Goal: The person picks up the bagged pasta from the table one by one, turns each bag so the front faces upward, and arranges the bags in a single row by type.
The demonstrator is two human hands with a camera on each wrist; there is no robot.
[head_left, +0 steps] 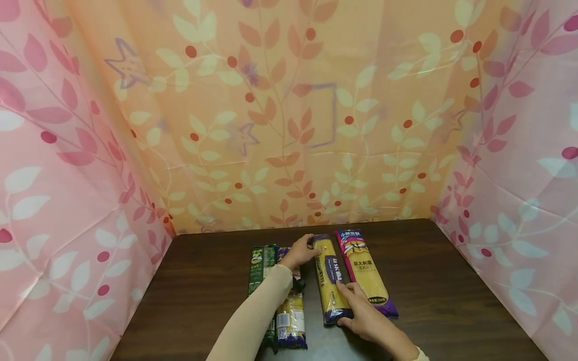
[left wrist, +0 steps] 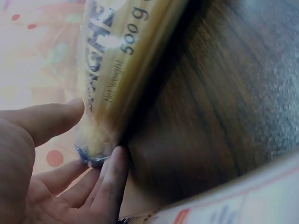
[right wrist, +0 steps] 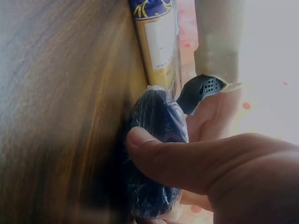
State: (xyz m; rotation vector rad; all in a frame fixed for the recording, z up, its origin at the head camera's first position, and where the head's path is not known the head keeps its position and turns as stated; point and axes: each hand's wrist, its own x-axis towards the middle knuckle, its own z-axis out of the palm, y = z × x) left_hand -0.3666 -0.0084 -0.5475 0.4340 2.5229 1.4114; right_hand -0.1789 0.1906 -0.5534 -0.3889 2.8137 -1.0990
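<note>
A clear pack of spaghetti [head_left: 328, 281] with a dark blue label and ends slants over the table, held by both hands. At its far end the left hand [head_left: 302, 252] has the thumb on one side and fingertips [left wrist: 117, 163] under the blue end. My right hand [head_left: 366, 312] grips the near end, its thumb [right wrist: 145, 140] pressed against the dark blue wrapper. To the right lies a pink and purple pasta pack [head_left: 368, 273]. Left of the held pack, a pasta pack with a white label [head_left: 291, 321] lies beside a green pack [head_left: 262, 265], both partly hidden by the left arm.
The dark wood table [head_left: 189, 296] carries all the packs. A patterned orange curtain [head_left: 280, 150] stands behind its far edge, with pink curtains [head_left: 58, 200] at the sides. On the left wrist sits a black device [head_left: 298, 285].
</note>
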